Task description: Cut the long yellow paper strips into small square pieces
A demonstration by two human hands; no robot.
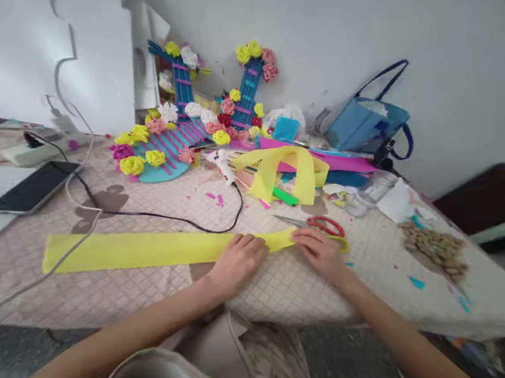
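Observation:
A long yellow strip of crepe paper (137, 249) lies along the near part of the table, running from the left to under both hands. My left hand (240, 262) is closed on its upper edge, the fingers curled down over it. A short way to the right, my right hand (320, 254) pinches the strip close to its right end. Just beyond that hand lie scissors (326, 225) with red handles, their blades pointing left. A narrow yellow end of paper shows past the right fingers.
A white glue gun (223, 165) trails a black cord across the table. Behind it stand blue decorated shapes (244, 97) with paper flowers. A looped yellow paper strip (273, 169), a green marker (285, 195), a phone (34, 188), a blue bag (367, 121) and peanut-like pieces (434, 249) lie around.

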